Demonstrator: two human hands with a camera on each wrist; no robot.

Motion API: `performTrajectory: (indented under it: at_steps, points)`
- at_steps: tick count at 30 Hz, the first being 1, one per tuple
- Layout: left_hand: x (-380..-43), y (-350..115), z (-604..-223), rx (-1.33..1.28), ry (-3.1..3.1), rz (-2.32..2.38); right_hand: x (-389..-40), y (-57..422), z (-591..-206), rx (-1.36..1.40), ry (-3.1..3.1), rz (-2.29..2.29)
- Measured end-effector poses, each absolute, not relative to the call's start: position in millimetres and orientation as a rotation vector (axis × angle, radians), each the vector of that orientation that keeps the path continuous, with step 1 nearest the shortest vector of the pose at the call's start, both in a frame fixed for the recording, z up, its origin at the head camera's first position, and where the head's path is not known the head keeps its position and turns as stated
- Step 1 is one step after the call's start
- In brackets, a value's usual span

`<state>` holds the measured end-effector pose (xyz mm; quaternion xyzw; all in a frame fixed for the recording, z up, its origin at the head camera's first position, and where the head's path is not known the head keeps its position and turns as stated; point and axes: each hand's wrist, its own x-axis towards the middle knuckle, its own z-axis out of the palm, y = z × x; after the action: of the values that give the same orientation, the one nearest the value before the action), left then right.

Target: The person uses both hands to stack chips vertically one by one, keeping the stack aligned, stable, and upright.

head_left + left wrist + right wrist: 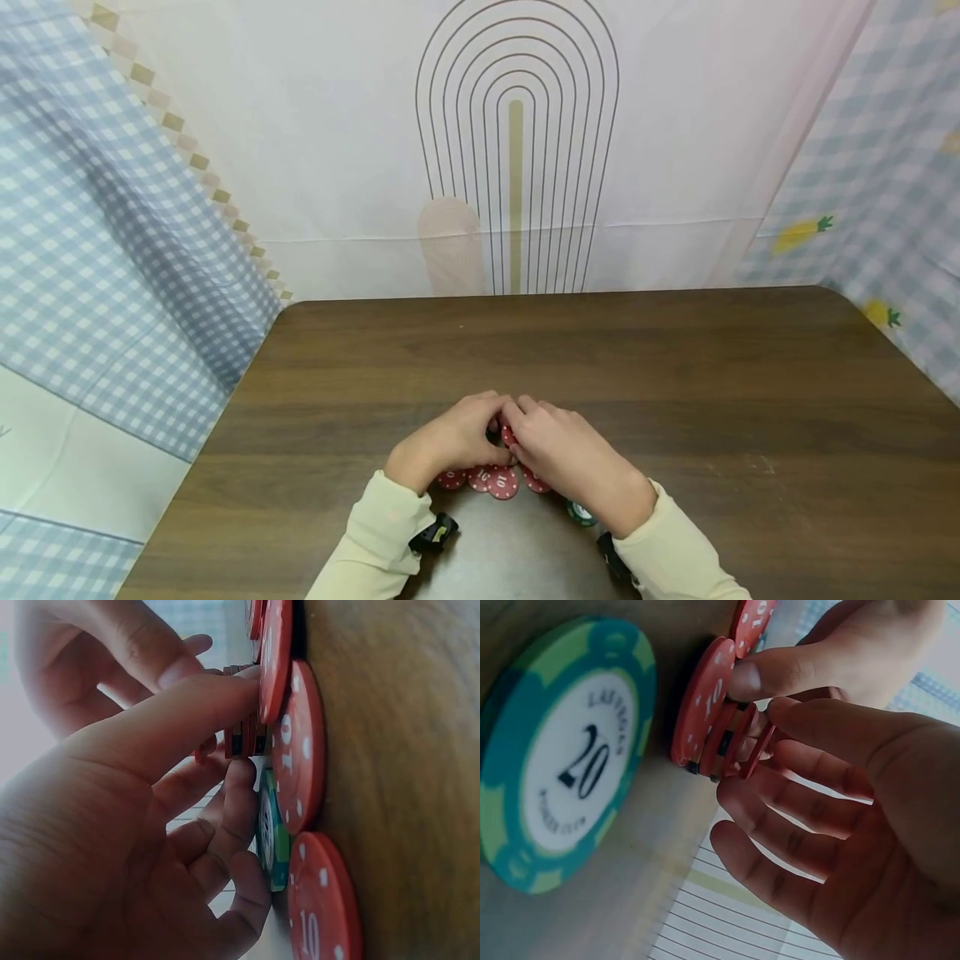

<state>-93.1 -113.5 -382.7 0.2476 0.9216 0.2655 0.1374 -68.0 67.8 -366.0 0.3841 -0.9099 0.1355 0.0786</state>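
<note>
My left hand (450,435) curls its thumb and fingers round a short stack of red and black poker chips (724,741) on the table. Above the stack, my right hand (573,454) pinches a red poker chip (762,751) between thumb and fingers, tilted against the stack's top. Several red chips marked 10 (502,482) lie in front of the hands, some overlapping. A green poker chip marked 20 (570,761) lies near my right wrist. Another green chip (273,832) shows beyond the red ones in the left wrist view. My hands hide most of the stack in the head view.
The brown wooden table (675,367) stretches behind and to both sides of the hands. A white patterned cloth (337,150) hangs at its back edge, with blue checked cloth (135,208) at the sides. Dark wrist straps (435,533) sit by the sleeves.
</note>
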Motion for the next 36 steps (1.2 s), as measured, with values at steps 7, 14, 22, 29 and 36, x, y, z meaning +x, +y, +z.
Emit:
performTrajectory:
  at_steps: [7, 14, 22, 29, 36]
  points:
    - [-93.5, -114.5, -381.7, 0.697, 2.645, 0.758, -68.5, 68.0, -368.7, 1.114, -2.79, 0.393]
    - [-94.1, -112.9, -380.5, 0.704, 2.639, 0.764, -70.6, 71.7, -363.6, 1.109, -2.871, 0.434]
    - [-92.5, -113.3, -379.9, 0.698, 2.621, 0.805, -73.6, 84.4, -346.1, 1.07, -3.097, 0.48]
    - [-92.3, -113.6, -378.1, 0.675, 2.606, 0.828, -73.6, 97.9, -333.6, 0.955, -3.505, 0.566]
    - [-92.3, -112.1, -379.7, 0.67, 2.591, 0.836, -67.7, 96.4, -332.1, 0.844, -3.655, 0.433]
